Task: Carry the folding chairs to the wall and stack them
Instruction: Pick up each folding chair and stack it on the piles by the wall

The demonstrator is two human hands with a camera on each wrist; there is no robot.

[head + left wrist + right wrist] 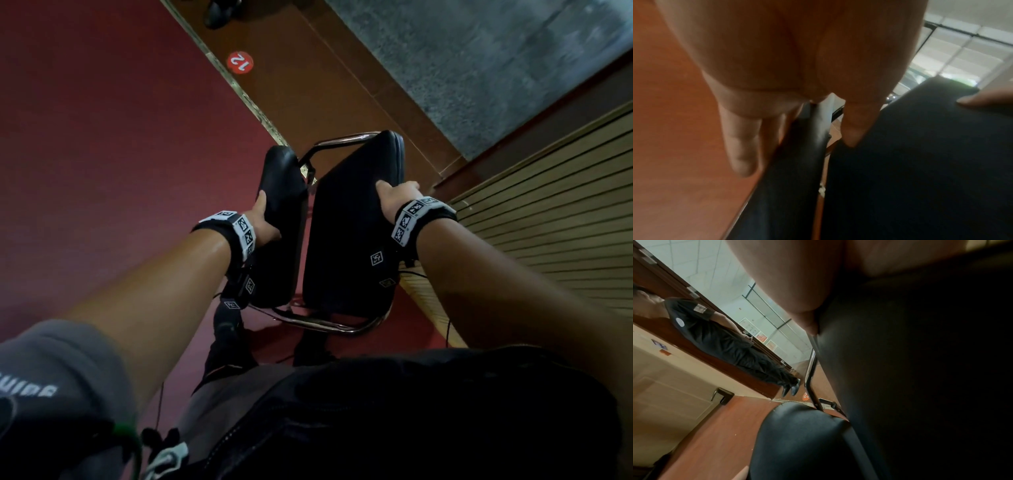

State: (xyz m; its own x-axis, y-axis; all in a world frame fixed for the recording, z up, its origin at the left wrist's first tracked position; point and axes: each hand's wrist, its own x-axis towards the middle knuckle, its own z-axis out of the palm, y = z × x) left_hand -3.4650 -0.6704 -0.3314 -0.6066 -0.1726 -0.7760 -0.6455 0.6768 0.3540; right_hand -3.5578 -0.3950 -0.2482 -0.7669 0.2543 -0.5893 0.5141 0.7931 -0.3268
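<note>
Two hands, one folded chair above a red floor

Two padded black panels of a folding chair (346,233) fill the middle of our head view, carried above the red floor (102,137) with a slatted wooden wall (555,219) just to our right. We see the larger panel, the seat (349,219), on the right and the narrower backrest (284,222) on the left, joined by a chrome tube frame (329,327) that loops round both ends. Our right hand (397,198) clasps the seat's outer edge, thumb over its face. Our left hand (262,222) grasps the backrest, fingers (742,146) down its outer side and thumb (855,126) in the gap between the panels. Beyond the chair, a brown threshold strip carries a round red sticker (239,62) marked 12. Our right wrist view catches a bystander (723,339) in dark clothes at a doorway.
</note>
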